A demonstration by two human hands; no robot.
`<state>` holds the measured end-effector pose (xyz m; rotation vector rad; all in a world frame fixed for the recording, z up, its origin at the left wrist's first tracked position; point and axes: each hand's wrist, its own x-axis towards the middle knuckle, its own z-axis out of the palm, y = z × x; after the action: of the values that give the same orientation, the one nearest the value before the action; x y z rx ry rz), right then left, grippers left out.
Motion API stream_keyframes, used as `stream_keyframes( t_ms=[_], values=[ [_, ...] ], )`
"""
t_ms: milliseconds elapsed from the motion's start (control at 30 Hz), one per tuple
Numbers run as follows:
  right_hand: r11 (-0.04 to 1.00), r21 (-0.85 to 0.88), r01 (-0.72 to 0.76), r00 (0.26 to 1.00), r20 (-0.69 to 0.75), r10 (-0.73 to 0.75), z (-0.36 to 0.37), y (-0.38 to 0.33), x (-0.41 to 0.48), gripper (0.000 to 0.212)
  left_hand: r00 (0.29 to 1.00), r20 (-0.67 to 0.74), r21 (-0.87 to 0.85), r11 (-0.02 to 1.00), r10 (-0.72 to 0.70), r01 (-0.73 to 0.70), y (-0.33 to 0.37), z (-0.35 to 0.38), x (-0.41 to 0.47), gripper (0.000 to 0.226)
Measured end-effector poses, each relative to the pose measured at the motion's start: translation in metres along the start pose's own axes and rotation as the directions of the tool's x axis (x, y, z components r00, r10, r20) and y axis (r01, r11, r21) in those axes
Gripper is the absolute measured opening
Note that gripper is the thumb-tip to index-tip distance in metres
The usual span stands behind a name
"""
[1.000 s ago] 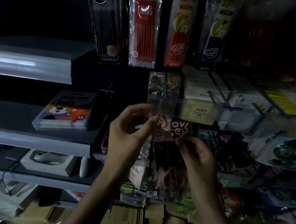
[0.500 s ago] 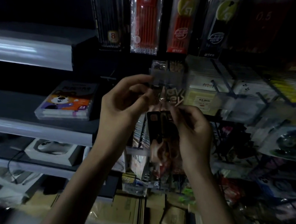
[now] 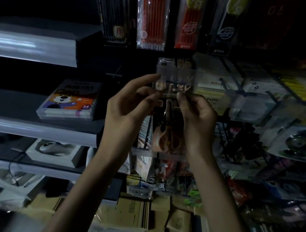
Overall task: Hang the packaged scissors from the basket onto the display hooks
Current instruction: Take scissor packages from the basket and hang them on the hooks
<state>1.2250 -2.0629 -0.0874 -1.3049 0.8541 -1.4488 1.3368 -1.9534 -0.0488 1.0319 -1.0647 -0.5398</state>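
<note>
A pack of scissors (image 3: 167, 128) with pinkish handles and a printed card top hangs upright between my two hands at the middle of the view. My left hand (image 3: 128, 105) pinches the pack's upper left corner. My right hand (image 3: 197, 116) grips its upper right edge. The card top sits right under a clear price strip on the end of a dark display hook (image 3: 175, 74). I cannot tell whether the hook passes through the card's hole. No basket is in view.
Packs of pens (image 3: 153, 15) hang above. Grey shelves at the left carry a marker box (image 3: 70, 99) and boxed mice (image 3: 56, 151). Wire hooks with sticky-note packs (image 3: 233, 82) fill the right. Cardboard boxes (image 3: 138, 214) lie below.
Both hands have lifted the scissors pack from below the price strip up to the hook's end. My right hand has shifted from the pack's middle to its upper edge.
</note>
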Motion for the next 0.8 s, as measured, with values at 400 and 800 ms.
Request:
stream_keyframes(
  t_ms=[400,800],
  values=[
    [0.999,0.003,-0.035,0.999,-0.008,0.035,0.001,0.014,0.011,0.012,1.000,0.025,0.035,0.999,-0.002,0.002,-0.010,-0.002,-0.002,0.035],
    [0.994,0.021,-0.109,0.993,0.036,0.108,-0.006,0.020,0.017,0.025,0.995,-0.092,0.145,0.988,-0.038,0.051,-0.071,-0.009,-0.008,0.024]
  ],
)
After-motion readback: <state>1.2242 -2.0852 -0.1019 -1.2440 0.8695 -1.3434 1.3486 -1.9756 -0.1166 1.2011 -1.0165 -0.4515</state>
